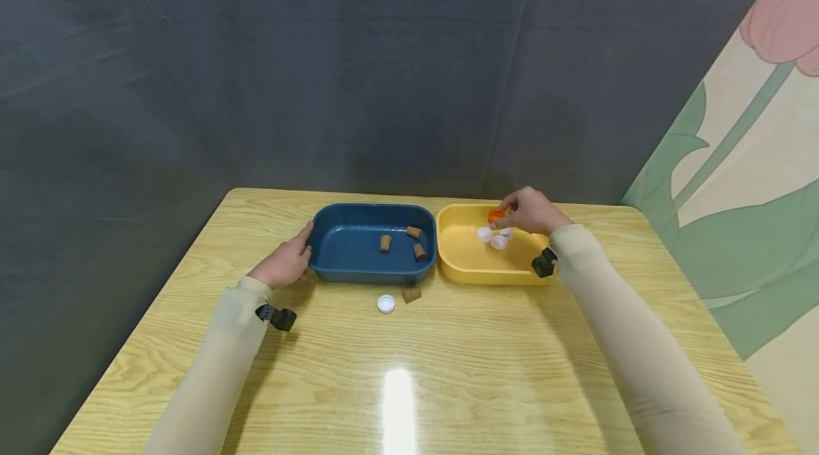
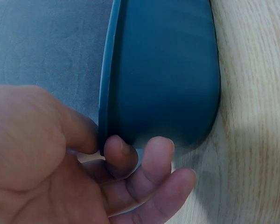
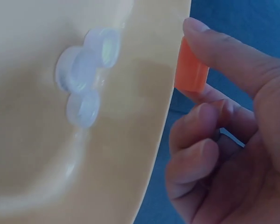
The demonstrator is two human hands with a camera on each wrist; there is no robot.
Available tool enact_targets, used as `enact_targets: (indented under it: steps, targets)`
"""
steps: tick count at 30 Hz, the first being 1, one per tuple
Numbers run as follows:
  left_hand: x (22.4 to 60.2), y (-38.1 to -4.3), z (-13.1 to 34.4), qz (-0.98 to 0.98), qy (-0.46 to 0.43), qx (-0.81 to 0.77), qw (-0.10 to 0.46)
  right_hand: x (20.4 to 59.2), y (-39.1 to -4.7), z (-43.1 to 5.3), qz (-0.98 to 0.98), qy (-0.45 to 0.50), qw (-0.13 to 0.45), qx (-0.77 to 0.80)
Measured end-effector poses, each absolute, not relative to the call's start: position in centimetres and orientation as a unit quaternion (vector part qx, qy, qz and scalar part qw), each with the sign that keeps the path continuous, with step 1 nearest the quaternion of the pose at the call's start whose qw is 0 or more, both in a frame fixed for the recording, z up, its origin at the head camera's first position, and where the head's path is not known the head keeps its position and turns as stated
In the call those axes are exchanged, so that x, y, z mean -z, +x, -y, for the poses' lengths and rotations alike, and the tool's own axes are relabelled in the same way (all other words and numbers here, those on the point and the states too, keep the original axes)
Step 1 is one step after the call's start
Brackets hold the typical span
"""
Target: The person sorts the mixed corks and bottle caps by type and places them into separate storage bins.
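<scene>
My right hand (image 1: 532, 212) pinches an orange bottle cap (image 3: 191, 67) between thumb and fingers, over the back of the yellow tray (image 1: 461, 252). Inside that tray lie three whitish translucent caps (image 3: 76, 70), close together. At the left end of the blue tray (image 1: 348, 249), my left hand (image 1: 284, 263) grips the rim, its other fingers bent beside the outer wall (image 2: 168, 70). Three corks (image 1: 385, 244) lie in the blue tray, toward its right half.
On the wooden table (image 1: 333, 370), in front of the blue tray, lie a white cap (image 1: 386, 303) and another cork (image 1: 411, 293). The two trays stand side by side near the back edge, with a dark cloth (image 1: 384, 85) behind them.
</scene>
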State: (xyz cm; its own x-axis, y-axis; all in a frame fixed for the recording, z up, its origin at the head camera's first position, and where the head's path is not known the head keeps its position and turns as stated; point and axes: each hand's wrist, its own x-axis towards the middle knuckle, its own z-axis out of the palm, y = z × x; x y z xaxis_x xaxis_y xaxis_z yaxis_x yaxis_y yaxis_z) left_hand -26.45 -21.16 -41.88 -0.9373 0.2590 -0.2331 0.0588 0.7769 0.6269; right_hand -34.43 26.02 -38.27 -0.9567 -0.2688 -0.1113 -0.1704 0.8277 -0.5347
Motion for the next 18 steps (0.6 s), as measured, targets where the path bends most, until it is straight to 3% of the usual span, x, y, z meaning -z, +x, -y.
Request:
enact_targets:
  steps: [18]
  targets:
    - [41.7, -26.3, 21.1, -0.93, 0.086, -0.326, 0.149, 39.2, -34.8, -28.4, -0.945, -0.061, 0.143, 0.286]
